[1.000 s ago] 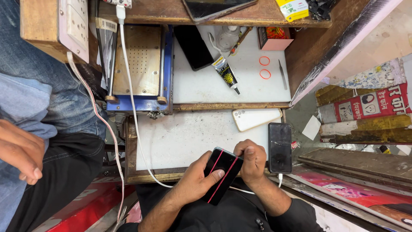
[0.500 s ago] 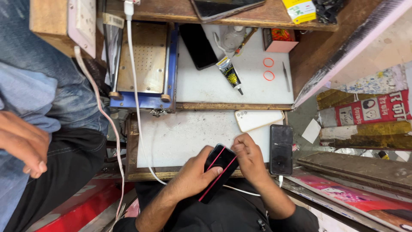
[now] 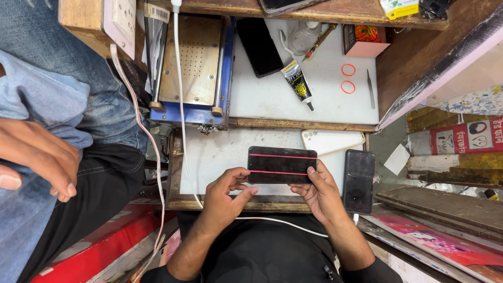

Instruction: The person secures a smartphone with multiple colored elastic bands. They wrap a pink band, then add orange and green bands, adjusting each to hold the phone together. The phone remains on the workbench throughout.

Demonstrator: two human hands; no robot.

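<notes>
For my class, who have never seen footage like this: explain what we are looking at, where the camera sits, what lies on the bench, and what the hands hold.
The one picture comes from a camera on a person's head, looking down at their own bare hands; no machine is involved. The left hand and right hand hold a dark phone, banded by two red rubber bands, flat over a white bench. Beside it lie a second dark phone and a white phone. Further back are a glue tube, two loose red bands and a blue-framed plate. At the left edge, another person's hand rests on their lap.

black phone [image 3: 282,164] with two red bands, lying flat crosswise
</notes>
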